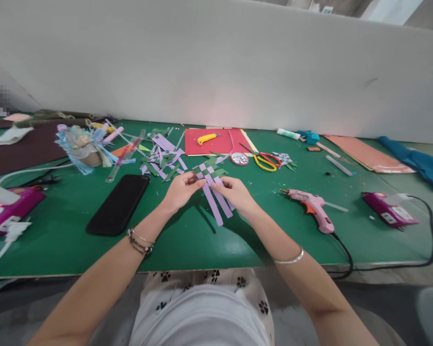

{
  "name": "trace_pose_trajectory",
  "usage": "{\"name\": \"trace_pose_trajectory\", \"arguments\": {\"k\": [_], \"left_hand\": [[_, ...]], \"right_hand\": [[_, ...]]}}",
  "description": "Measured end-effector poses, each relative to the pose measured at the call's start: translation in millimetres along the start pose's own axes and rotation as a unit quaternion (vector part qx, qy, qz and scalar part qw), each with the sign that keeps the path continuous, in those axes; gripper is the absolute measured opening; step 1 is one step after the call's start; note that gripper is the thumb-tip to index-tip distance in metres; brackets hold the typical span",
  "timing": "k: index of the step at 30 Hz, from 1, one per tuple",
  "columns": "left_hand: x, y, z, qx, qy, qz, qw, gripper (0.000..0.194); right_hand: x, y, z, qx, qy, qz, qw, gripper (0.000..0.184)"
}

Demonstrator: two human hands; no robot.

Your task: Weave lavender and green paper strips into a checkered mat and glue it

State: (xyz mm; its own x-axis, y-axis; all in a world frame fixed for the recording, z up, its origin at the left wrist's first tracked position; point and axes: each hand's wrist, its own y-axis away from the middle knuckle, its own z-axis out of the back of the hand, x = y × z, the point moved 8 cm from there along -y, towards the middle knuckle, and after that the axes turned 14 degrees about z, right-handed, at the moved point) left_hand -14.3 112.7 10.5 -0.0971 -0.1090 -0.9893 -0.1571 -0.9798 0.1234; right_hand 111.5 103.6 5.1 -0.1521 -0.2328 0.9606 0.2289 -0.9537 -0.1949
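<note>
Pinching a green-and-lilac paper weave (209,169) with both left hand (182,190) and right hand (236,191), just above the green tabletop (187,252). Already checkered at the far end, but probably only partway done, with lilac strips (212,206) sticking out unwoven on the near side. Also got cut paper scraps (164,153) piled just past the left hand.

2 hands (182,191); 1 mob. phone (117,205)

Both hands (182,192) pinch, close together, forearms (111,269) converging.
</note>
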Motion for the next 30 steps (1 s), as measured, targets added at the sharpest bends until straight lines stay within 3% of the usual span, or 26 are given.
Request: {"name": "trace_pose_trajectory", "arguments": {"k": [14,23,27,30], "left_hand": [[3,0,0.0,-0.003,0.038,0.036,0.999,0.019],[0,1,-0.4,-0.01,-0.057,0.003,0.998,0.027],[-2,1,-4.9,0.028,-0.069,-0.001,0.997,0.028],[0,-1,-1.5,0.014,-0.077,0.006,0.997,0.029]], "right_hand": [[5,1,4,0.007,0.021,0.015,1.0,0.022],[2,2,-1,0.025,-0.033,-0.004,0.999,0.027],[-5,0,6,-0.02,-0.098,-0.013,0.995,0.032],[-7,-2,15,-0.077,-0.137,-0.01,0.987,0.031]]}}
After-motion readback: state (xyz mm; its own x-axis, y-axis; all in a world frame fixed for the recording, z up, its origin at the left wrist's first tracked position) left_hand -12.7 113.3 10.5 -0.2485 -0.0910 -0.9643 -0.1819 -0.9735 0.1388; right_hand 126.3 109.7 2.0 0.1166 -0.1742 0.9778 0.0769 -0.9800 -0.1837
